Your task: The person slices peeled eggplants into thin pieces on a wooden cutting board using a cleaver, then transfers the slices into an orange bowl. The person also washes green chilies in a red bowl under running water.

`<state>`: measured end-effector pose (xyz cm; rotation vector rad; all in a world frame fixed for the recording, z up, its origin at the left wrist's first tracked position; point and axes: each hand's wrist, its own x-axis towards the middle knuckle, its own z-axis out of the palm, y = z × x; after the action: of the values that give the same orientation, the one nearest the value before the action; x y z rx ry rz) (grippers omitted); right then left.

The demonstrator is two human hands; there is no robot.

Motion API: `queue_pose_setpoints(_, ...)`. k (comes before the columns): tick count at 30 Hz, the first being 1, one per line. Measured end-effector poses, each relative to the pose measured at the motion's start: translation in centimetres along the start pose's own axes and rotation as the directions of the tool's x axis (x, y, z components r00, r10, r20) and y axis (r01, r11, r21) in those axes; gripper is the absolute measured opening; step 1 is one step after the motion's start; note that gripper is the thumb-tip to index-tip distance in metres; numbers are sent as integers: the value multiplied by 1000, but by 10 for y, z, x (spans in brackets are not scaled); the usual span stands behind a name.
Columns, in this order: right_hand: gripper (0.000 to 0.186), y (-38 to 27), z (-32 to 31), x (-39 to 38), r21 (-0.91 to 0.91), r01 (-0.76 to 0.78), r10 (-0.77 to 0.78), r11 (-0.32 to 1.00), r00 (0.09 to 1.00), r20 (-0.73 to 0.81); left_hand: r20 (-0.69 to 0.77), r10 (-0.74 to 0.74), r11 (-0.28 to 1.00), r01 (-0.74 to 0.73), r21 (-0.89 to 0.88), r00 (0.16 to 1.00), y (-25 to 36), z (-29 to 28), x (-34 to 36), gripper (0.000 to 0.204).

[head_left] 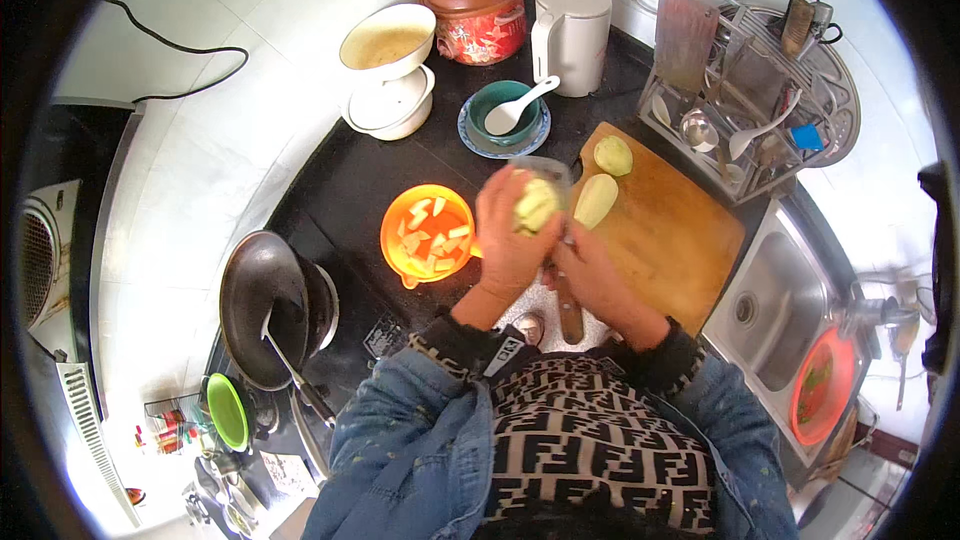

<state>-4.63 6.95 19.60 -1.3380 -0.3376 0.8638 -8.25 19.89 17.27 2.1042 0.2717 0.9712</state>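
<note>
My left hand (503,230) is closed around pale peeled pieces (535,203), probably potato, against a blurred knife blade (550,168). My right hand (595,280) grips the knife by its wooden handle (570,315), just right of my left. To their left stands an orange bowl (400,215) with several pale cut pieces (435,240) in liquid. Behind and right of my hands, a wooden cutting board (675,240) bears two peeled vegetables, one rounded (613,155) and one oblong (596,200).
A steel sink (760,290) with a red basin (820,380) is right; a cutlery rack (730,90) back right. Behind are a teal bowl (485,100), white bowls (385,110), a red pot (475,30) and a kettle (575,35). A wok (250,290) and green basin (225,410) are left.
</note>
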Motion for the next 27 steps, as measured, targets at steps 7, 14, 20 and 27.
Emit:
queue_pose_setpoints(7,19,27,57,39,-74,-143,149,987,985,87,-208,-379,888,418,192,902,-102,-74,-5,55)
queue_pose_setpoints(14,16,37,45,45,-38,-56,55,998,998,-34,-7,-730,650,691,-317,684,-158,-94,-9,47)
queue_pose_setpoints(20,19,29,24,29,-109,-101,85,989,986,-140,101,-692,694,698,-180,714,-169,-107,5,31)
queue_pose_setpoints(27,21,21,13,12,28,-54,58,998,980,-192,306,-553,833,511,213,775,-164,-124,13,44)
